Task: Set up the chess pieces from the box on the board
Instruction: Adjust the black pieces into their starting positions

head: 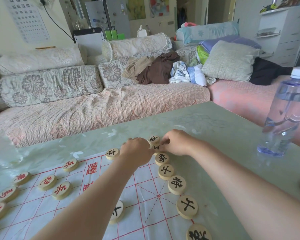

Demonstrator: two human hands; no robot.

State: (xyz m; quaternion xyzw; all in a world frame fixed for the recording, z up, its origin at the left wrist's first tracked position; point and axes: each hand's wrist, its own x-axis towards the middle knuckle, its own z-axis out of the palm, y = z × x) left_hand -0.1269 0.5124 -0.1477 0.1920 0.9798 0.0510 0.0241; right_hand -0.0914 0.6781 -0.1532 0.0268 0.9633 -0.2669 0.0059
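Both hands meet at black horse piece (157,147): right hand (176,142) pinches it; left hand (137,149) curled, fingertips touching.

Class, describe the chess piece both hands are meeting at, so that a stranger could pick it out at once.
Find the curved row of black-lettered wooden discs along the right edge of the board. Follow it to the far end, where the left hand and right hand meet. The piece between their fingertips is second from the far end and, unlike its neighbours, partly hidden by fingers.
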